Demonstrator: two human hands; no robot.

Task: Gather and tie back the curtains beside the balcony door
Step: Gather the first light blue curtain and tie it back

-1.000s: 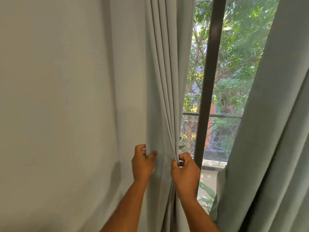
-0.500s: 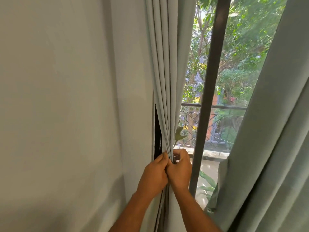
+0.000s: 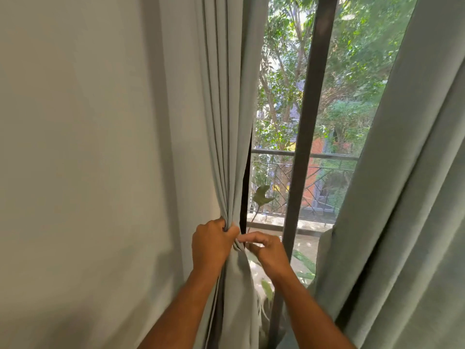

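Left hand (image 3: 214, 244) grip bunches curtain (image 3: 226, 122) pleats tightly.

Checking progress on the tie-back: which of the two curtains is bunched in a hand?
The left curtain by the wall, gripped by the left hand; the right curtain hangs untouched.

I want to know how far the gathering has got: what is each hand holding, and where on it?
The left hand grips the left curtain round its bunched pleats. The right hand holds nothing clearly.

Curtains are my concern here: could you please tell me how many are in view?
2: the left curtain bunched in the left hand by the wall, and the right curtain hanging loose.
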